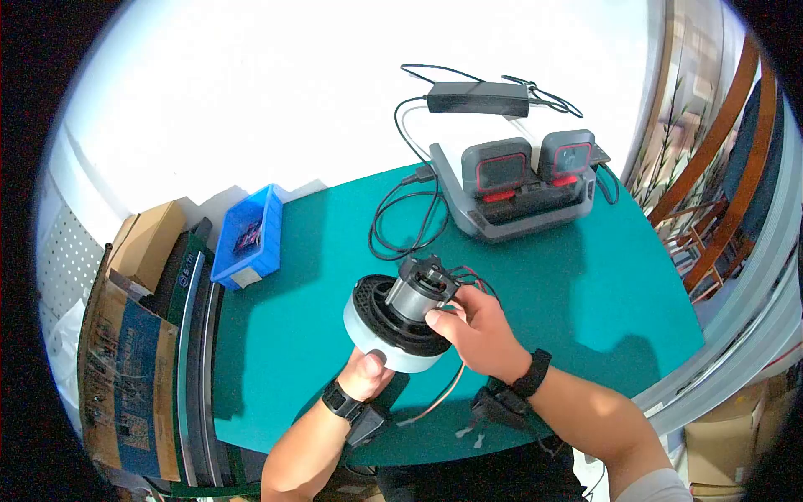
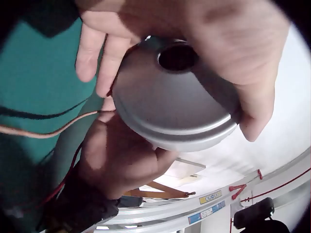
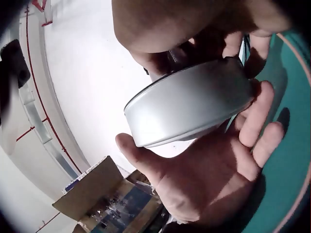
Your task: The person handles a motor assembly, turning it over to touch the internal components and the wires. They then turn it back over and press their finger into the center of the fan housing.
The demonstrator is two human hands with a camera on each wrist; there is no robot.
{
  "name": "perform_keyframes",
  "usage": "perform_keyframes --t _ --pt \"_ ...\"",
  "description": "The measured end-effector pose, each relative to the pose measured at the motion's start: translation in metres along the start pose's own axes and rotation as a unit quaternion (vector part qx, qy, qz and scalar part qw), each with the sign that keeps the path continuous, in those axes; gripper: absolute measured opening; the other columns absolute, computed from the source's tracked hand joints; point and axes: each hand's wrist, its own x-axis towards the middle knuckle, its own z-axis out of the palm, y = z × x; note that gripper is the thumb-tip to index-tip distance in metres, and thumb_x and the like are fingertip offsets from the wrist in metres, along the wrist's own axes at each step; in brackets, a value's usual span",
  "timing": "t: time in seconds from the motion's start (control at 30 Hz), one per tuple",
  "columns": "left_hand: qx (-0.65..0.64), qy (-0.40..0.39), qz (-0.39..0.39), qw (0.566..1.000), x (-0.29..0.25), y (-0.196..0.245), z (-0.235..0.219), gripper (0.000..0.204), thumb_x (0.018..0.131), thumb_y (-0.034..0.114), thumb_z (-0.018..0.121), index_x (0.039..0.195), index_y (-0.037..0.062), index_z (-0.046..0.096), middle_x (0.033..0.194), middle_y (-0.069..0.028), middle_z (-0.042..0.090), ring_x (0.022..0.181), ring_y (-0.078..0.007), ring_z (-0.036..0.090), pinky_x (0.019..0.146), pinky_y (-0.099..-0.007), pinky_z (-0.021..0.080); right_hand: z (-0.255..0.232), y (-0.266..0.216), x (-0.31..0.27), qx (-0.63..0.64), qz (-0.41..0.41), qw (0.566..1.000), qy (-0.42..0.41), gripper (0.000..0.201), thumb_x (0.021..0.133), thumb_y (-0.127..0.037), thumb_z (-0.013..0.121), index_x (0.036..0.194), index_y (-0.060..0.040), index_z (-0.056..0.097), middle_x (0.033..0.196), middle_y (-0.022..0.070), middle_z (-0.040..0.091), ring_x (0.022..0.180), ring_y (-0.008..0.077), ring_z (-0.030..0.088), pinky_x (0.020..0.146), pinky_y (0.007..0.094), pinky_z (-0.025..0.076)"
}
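A round light-grey housing (image 1: 386,345) with a black inner face is held tilted above the green table. On its black face stands a silver cylindrical motor (image 1: 411,301) with a black end cap and thin wires. My left hand (image 1: 365,373) holds the housing from below, thumb at one edge and fingers at the opposite one, as the right wrist view shows. The housing's smooth underside (image 2: 160,99), with a dark round hole, faces the left wrist camera. My right hand (image 1: 483,333) grips the motor from the right, thumb on its near side; its other fingers are partly hidden.
A blue bin (image 1: 248,237) with small items stands at the left table edge, beside cardboard boxes (image 1: 130,360). At the back right is a grey charging dock (image 1: 519,219) with two black-and-red units. A power adapter (image 1: 478,99) and looped black cable (image 1: 376,226) lie behind. The green table (image 1: 284,351) has a curved edge.
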Motion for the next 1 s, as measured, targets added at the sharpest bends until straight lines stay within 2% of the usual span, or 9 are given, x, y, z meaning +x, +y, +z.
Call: perform_keyframes --t 0.13,0.2,0.43,0.5,0.63,0.7,0.83,0.9,1.0 --pt "0.073 -0.024 -0.011 0.997 0.001 0.001 -0.002 0.117 0.061 0.060 0.084 0.147 0.0035 0.028 0.146 -0.0116 0.041 0.135 -0.0244 0.041 0.113 -0.0418 0.031 0.005 0.000 0.000 0.080 -0.006 0.997 0.019 0.030 0.088 -0.007 0.062 0.117 0.0007 0.060 0.110 0.0043 0.064 0.102 0.0118 0.057 0.091 0.0311 0.045" --pt "0.095 -0.044 -0.022 0.994 0.000 0.001 -0.003 0.118 0.060 0.055 0.087 0.147 0.0027 0.028 0.146 -0.0117 0.041 0.134 -0.0245 0.041 0.112 -0.0417 0.032 0.005 0.003 0.001 0.102 -0.026 0.994 0.036 0.030 0.088 -0.009 0.063 0.116 0.0012 0.059 0.106 0.0072 0.065 0.097 0.0129 0.061 0.086 0.0311 0.050" --pt "0.121 -0.048 -0.004 0.991 0.004 0.003 0.005 0.118 0.060 0.058 0.086 0.147 0.0021 0.028 0.145 -0.0122 0.042 0.133 -0.0245 0.042 0.111 -0.0418 0.033 0.006 0.014 0.004 0.132 -0.026 0.990 0.037 0.037 0.085 -0.008 0.063 0.120 0.0008 0.054 0.111 0.0078 0.063 0.103 0.0143 0.060 0.091 0.0315 0.048" --pt "0.127 -0.063 0.002 0.990 0.006 0.005 0.006 0.117 0.061 0.058 0.086 0.147 0.0018 0.029 0.144 -0.0122 0.043 0.133 -0.0241 0.043 0.110 -0.0415 0.034 0.006 0.014 0.004 0.096 -0.048 0.994 0.031 0.040 0.085 -0.011 0.064 0.122 -0.0001 0.053 0.113 0.0074 0.062 0.105 0.0147 0.059 0.093 0.0321 0.047" --pt "0.126 -0.038 -0.015 0.991 0.000 0.000 -0.002 0.117 0.061 0.056 0.086 0.146 0.0014 0.029 0.144 -0.0122 0.044 0.132 -0.0233 0.044 0.110 -0.0410 0.035 0.006 0.008 0.003 0.099 -0.036 0.994 0.031 0.039 0.086 -0.013 0.063 0.122 -0.0006 0.053 0.112 0.0074 0.062 0.105 0.0151 0.058 0.093 0.0324 0.046" --pt "0.124 -0.025 -0.023 0.992 -0.001 0.001 -0.001 0.118 0.059 0.055 0.087 0.146 0.0013 0.029 0.143 -0.0117 0.044 0.131 -0.0229 0.044 0.110 -0.0405 0.035 0.004 0.006 0.003 0.176 0.001 0.984 0.032 0.040 0.085 -0.013 0.064 0.122 -0.0009 0.054 0.113 0.0076 0.062 0.105 0.0152 0.058 0.093 0.0322 0.046" --pt "0.128 -0.013 -0.015 0.992 0.000 0.002 0.000 0.119 0.058 0.056 0.087 0.146 0.0016 0.029 0.143 -0.0112 0.045 0.131 -0.0224 0.045 0.109 -0.0398 0.036 0.004 0.009 0.005 0.174 -0.011 0.985 0.013 0.038 0.086 -0.012 0.062 0.122 -0.0011 0.054 0.113 0.0071 0.062 0.105 0.0145 0.058 0.093 0.0322 0.046" --pt "0.136 -0.023 -0.027 0.990 0.001 0.004 0.001 0.119 0.058 0.057 0.087 0.146 0.0018 0.029 0.143 -0.0109 0.045 0.130 -0.0223 0.045 0.108 -0.0396 0.036 0.006 0.018 0.006 0.095 -0.062 0.993 0.033 0.037 0.088 -0.011 0.059 0.124 -0.0014 0.054 0.114 0.0062 0.062 0.106 0.0137 0.058 0.093 0.0320 0.045" --pt "0.142 -0.028 -0.024 0.989 0.002 0.003 -0.001 0.120 0.058 0.058 0.087 0.146 0.0018 0.029 0.143 -0.0109 0.045 0.130 -0.0224 0.045 0.108 -0.0397 0.037 0.006 0.016 0.005 0.095 -0.067 0.993 0.026 0.036 0.091 -0.011 0.057 0.125 -0.0019 0.054 0.115 0.0058 0.062 0.107 0.0136 0.057 0.095 0.0320 0.045"
